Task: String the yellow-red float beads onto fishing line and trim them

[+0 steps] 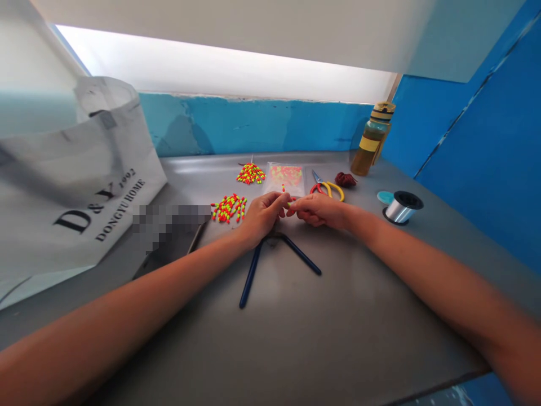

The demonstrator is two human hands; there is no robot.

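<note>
My left hand (267,213) and my right hand (316,209) meet over the middle of the table, both with fingers pinched. Between their fingertips shows a tiny red and yellow-green bead (291,202), mostly covered by the fingers. Any line on it is too thin to make out. Under my left hand lie pliers with dark blue handles (252,273) spread apart, their jaws hidden. To the left are two piles of similar beads, a nearer pile (229,208) and a farther pile (251,173). A clear plastic bag of beads (287,173) lies just beyond my hands.
Right of the plastic bag are scissors (328,186) with red and yellow handles and a dark red thread bundle (345,180). Farther right stand a spool of silvery line (401,208), a teal disc (384,197) and a bottle (368,148). A large white bag (105,186) fills the left.
</note>
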